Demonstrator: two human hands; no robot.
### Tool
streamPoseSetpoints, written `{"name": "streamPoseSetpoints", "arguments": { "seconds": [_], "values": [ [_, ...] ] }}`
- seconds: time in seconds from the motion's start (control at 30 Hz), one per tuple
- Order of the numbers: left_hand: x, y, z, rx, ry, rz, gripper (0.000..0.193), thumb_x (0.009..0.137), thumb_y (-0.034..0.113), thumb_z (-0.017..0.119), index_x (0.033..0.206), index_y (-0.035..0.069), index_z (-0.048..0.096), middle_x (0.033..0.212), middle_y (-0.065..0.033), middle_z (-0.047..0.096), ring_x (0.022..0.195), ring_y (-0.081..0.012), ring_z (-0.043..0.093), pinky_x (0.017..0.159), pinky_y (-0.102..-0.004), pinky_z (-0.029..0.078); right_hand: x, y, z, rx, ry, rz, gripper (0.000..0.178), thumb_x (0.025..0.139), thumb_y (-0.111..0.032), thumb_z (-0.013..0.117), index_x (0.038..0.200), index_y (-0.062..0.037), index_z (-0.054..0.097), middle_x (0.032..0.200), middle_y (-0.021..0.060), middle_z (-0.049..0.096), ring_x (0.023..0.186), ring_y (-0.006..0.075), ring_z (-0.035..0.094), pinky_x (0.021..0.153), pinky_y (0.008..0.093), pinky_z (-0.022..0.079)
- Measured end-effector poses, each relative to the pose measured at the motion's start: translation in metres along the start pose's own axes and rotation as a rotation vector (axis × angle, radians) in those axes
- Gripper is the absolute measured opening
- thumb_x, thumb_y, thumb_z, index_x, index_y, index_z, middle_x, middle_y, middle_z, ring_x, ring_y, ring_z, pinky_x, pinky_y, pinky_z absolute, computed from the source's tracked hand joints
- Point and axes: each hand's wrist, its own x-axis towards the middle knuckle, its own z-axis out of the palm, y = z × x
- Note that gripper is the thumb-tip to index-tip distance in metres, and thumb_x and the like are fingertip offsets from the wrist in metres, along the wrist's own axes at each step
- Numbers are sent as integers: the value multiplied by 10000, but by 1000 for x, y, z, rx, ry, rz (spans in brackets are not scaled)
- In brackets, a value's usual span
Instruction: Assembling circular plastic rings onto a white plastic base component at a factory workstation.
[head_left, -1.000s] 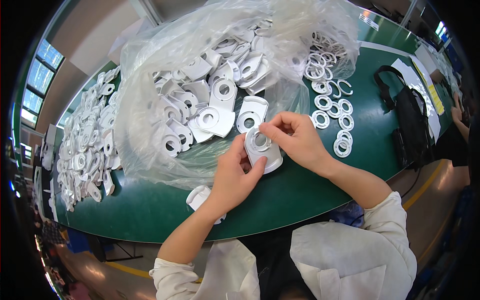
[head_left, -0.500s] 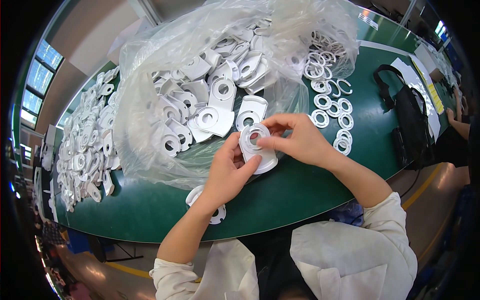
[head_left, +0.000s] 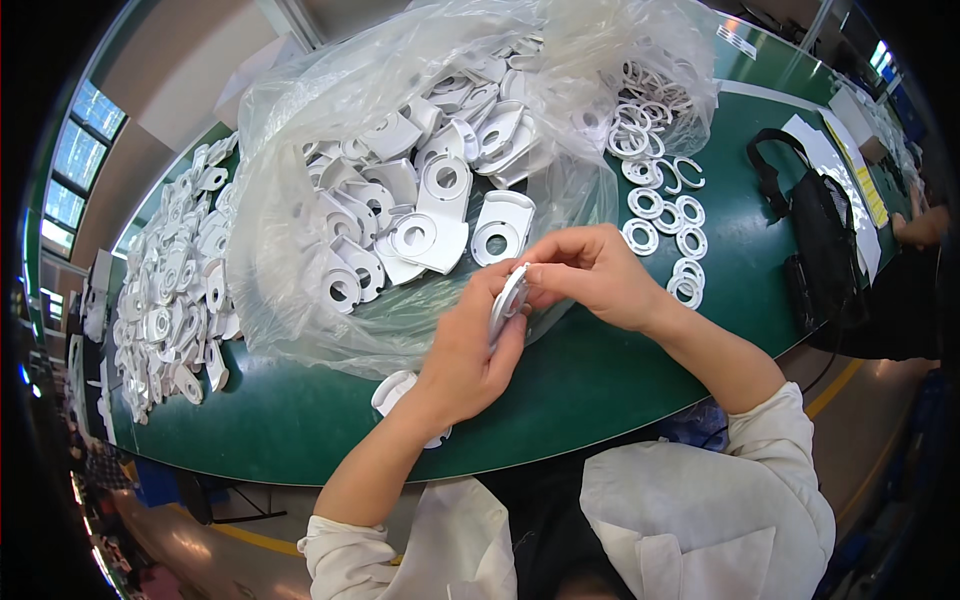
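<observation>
Between both hands, in front of the plastic bag, a white plastic part (head_left: 508,303) is held nearly edge-on. My left hand (head_left: 465,345) grips its lower part, thumb on one side and fingers on the other. My right hand (head_left: 590,275) is closed at the part's upper end, thumb and forefinger pinching its rim. A similar white part (head_left: 396,390) lies on the table, half covered by my left forearm. Beyond the hands, several white plates with round holes (head_left: 440,185) fill the open clear plastic bag (head_left: 275,310).
A heap of similar white parts (head_left: 170,300) lies at the left of the green table (head_left: 560,410). White rings (head_left: 640,236) lie to the right, some inside the bag's right end. A black bag (head_left: 830,240) and papers are farther right, near another person's hand (head_left: 920,228).
The held part has turned from showing its ringed face to nearly edge-on. My right hand's fingers have shifted from its ring to its upper rim.
</observation>
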Motion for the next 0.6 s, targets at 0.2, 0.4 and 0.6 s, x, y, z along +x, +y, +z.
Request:
{"name": "streamPoseSetpoints", "arguments": {
  "seconds": [0.2, 0.4, 0.6],
  "values": [
    [-8, 8, 9, -100, -94, -362, 456, 924, 38, 508, 1356, 33, 362, 1125, -135, 541, 883, -153, 572, 800, -300, 474, -3, 1, 9, -304, 113, -124, 206, 859, -23, 552, 1011, 49, 672, 866, 85, 699, 759, 98, 661, 697, 237, 544],
    [-1, 4, 11, -638, 36, -694, 495, 1031, 308, 393, 1440, 42, 311, 1113, -58, 544, 853, -99, 514, 756, -242, 446, -3, 15, 20, -831, 274, -400, 284, 783, 7, 592, 1058, 29, 658, 775, 105, 673, 653, 177, 659, 595, 266, 516],
    [3, -2, 7, -535, 208, -578, 488, 1042, 379, 303, 1371, 39, 421, 1037, -66, 585, 844, -108, 538, 747, -259, 460, 0, 16, 23, -981, 336, -816, 275, 760, 0, 625, 1033, 1, 652, 734, 93, 640, 596, 248, 609, 563, 298, 493]
  ]
}}
